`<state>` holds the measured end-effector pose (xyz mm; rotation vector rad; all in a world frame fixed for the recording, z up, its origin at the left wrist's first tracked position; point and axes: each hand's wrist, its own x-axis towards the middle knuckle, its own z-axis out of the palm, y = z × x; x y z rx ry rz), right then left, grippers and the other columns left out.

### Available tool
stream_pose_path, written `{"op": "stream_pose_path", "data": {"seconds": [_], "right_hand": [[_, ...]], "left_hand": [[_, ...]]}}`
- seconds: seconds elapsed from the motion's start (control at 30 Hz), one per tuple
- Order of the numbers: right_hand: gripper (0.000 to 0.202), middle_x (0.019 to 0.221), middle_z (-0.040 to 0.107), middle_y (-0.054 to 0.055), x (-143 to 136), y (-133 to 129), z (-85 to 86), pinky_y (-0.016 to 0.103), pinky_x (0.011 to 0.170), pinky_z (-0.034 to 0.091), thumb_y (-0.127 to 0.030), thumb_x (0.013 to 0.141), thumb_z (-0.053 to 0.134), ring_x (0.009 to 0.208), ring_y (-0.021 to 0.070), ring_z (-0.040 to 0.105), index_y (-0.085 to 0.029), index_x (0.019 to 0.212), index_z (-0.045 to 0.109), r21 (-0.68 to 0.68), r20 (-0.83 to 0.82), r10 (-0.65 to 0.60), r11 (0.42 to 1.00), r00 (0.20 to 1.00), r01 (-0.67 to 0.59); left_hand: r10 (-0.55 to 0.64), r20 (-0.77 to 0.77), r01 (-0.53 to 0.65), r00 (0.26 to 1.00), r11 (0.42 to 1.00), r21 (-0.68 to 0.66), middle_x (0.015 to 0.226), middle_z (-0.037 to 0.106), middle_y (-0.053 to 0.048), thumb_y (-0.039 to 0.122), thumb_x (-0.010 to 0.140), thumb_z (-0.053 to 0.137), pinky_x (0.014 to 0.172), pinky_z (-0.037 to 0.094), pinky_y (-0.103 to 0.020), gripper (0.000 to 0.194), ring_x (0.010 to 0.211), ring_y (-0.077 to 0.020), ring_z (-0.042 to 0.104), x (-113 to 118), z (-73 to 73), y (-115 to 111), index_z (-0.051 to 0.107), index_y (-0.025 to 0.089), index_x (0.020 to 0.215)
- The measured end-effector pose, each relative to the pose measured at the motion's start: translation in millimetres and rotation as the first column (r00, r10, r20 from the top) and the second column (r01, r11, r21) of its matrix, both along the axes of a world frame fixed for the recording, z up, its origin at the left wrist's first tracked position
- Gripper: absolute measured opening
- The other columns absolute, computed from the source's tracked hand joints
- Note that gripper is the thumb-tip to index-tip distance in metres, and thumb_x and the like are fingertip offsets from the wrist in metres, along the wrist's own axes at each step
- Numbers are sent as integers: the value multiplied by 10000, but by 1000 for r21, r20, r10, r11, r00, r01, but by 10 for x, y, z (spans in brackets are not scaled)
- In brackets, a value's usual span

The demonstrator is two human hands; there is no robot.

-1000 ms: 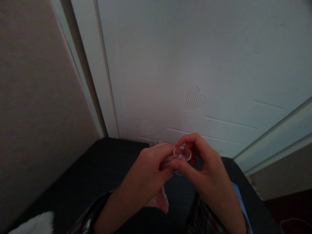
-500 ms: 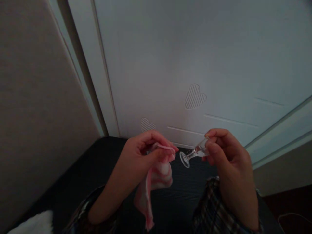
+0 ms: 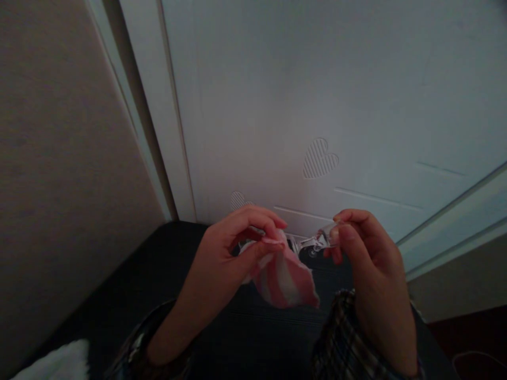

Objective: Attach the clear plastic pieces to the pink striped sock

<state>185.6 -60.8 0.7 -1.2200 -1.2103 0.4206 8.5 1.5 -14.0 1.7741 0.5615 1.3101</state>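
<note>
Between thumb and fingers, my left hand point(image 3: 233, 245) pinches a pink and white striped cloth point(image 3: 283, 279), whose loose end hangs below. A small clear stemmed glass point(image 3: 320, 240) lies tilted, nearly sideways, in the fingertips of my right hand point(image 3: 372, 253). My right thumb and fingers close on its bowl. The glass's foot is at the cloth's edge by my left fingertips, partly covered there. Behind the stem, another small clear glass shape shows faintly, too dim to name.
Beneath my hands is a dark table point(image 3: 138, 269). A white panel point(image 3: 253, 105) with carved hearts stands right behind it, and a beige wall point(image 3: 59, 158) rises at left. White fluffy fabric point(image 3: 59, 361) lies at the lower left corner.
The cloth has swung right and now meets the glass's foot, which was bare and apart from it before. My right hand keeps its hold on the bowl.
</note>
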Motion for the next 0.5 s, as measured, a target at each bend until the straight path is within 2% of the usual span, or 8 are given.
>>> {"op": "stream_pose_path", "data": {"seconds": [0.13,0.33,0.5], "right_hand": [[65,629,511,-70,-6,7,-5,137,538,431,-293,892,546,573,57,522,-240,927,561,-12,-15,17,1000,1000,-17],[72,660,564,-67,-40,-25,40,128,547,448,-265,859,598,592,53,545,-234,909,556,-4,-22,73,997,997,-73],[87,681,587,-57,-64,-35,48,146,541,463,-252,846,609,587,64,553,-230,909,554,-13,-45,84,996,995,-85]], "left_hand": [[-5,36,4,999,999,36,1011,653,29,137,815,645,790,465,-138,88,920,-95,607,-20,27,-23,627,218,784],[-43,94,45,995,999,-17,1093,657,43,95,827,621,803,486,-131,139,966,-89,617,32,28,-75,634,232,804],[-62,209,80,976,993,-83,1093,675,32,100,814,641,851,492,-150,126,1014,-103,624,126,17,-121,617,219,778]]}}
